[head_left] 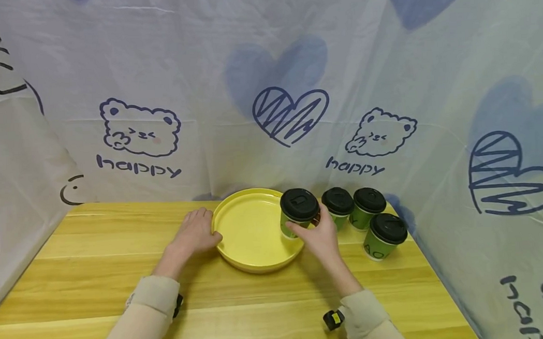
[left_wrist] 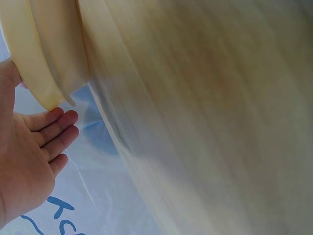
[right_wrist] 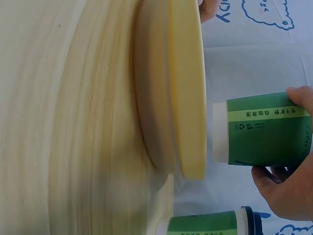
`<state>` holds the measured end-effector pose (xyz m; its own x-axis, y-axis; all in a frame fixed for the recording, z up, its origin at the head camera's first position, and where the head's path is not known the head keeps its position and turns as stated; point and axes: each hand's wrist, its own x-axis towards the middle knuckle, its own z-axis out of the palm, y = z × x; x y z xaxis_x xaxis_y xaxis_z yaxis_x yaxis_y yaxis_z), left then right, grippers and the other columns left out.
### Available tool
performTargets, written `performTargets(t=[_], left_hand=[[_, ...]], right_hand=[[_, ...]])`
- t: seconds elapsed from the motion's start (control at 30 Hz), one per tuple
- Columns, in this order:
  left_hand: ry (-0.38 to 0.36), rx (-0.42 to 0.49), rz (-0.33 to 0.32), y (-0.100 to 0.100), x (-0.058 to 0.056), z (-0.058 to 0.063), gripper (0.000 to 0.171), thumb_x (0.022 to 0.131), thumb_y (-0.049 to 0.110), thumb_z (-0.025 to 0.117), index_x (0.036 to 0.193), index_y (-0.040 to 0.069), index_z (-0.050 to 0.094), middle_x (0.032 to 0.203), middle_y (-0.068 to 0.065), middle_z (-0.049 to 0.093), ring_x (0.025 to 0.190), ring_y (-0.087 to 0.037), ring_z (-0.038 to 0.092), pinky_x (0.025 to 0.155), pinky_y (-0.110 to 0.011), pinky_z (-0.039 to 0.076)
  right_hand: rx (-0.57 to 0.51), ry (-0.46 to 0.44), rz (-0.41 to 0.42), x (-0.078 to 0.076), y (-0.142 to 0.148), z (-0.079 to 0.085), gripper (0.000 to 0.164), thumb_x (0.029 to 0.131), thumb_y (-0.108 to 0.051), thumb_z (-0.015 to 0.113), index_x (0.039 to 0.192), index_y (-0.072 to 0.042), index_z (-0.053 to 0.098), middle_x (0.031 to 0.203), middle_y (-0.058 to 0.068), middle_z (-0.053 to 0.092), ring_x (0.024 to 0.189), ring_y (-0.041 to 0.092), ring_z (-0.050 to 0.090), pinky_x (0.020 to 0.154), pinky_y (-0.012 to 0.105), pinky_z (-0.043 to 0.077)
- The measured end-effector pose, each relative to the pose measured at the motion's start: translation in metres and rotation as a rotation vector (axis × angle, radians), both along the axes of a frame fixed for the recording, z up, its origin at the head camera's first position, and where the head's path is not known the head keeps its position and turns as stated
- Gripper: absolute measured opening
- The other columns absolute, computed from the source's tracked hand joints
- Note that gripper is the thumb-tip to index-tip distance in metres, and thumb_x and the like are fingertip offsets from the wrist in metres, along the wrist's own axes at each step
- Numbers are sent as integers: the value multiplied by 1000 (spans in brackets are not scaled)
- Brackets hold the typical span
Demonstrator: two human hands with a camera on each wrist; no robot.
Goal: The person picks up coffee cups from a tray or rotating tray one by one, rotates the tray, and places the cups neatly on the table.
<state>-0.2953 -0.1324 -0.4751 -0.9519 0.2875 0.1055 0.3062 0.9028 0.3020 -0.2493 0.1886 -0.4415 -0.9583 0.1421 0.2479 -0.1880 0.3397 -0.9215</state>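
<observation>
A round yellow tray (head_left: pixel 256 227) lies on the table, its low wall (left_wrist: pixel 36 54) seen from the side in the left wrist view. My left hand (head_left: pixel 195 231) pinches its left rim, thumb over the edge and the other fingers (left_wrist: pixel 58 139) fairly straight outside. My right hand (head_left: pixel 321 236) grips a green paper coffee cup (right_wrist: pixel 264 129) with a black lid (head_left: pixel 299 204). This cup is upright over the tray's right side, and its white base is raised above the rim in the right wrist view.
Three more lidded green coffee cups stand to the right: one beside the held cup (head_left: pixel 338 201), one farther back (head_left: pixel 368 205), and one nearer the front (head_left: pixel 384 238). The wooden table (head_left: pixel 243 316) ends at a printed cloth (head_left: pixel 210 90) behind and at both sides.
</observation>
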Motion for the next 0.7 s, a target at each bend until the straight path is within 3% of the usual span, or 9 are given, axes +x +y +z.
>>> performTargets(t=[0.43,0.7], left_hand=[[-20,6,9,0,-1,1,65,88,25,65,137,-15,49,135,-31,54,130,-49,46,121,-60,28],[-23,1,11,1,-2,0,65,88,27,65,136,-15,49,135,-31,53,132,-49,45,121,-60,27]], right_hand=[[-1,-1,-40,8,20,1,90,79,-19,91,153,-3,42,145,19,54,130,35,56,110,52,47],[16,4,-61,12,33,-2,88,78,-17,91,152,-4,44,140,19,58,125,34,58,106,50,49]])
